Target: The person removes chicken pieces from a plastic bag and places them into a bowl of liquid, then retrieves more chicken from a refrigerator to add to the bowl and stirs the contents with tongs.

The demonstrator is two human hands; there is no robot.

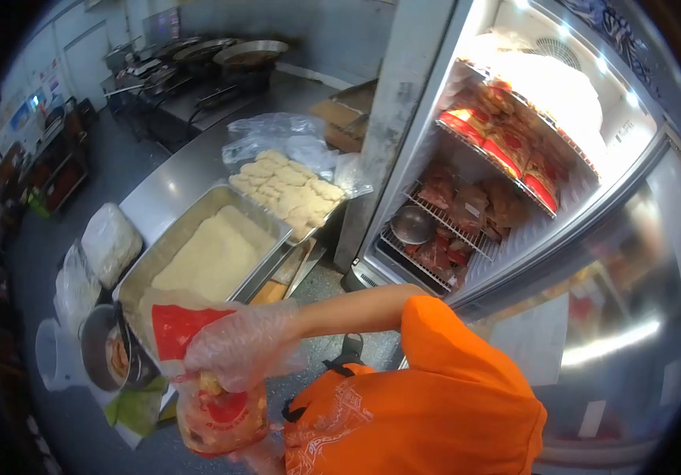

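My right hand (237, 344), in a clear plastic glove, is closed on the upper part of a plastic food bag (226, 423). The bag is clear with red printing and a red top, and it holds pale, orange-tinted pieces that look like raw meat. Low in the view, my left hand (261, 457) shows only in part against the bag's lower side; its fingers are mostly hidden. Just beyond the bag is a deep metal pan (144, 273) with pale breading flour (210, 257) in it. Beside the pan, a tray (301, 235) carries several breaded pieces (285, 186).
An open fridge (428, 150) at the right holds red-printed bags (507, 146) and a metal bowl (412, 225). A pot (103, 348), a white tub (51, 356) and wrapped bags (111, 245) stand left of the pan. Large woks (249, 54) stand farther back.
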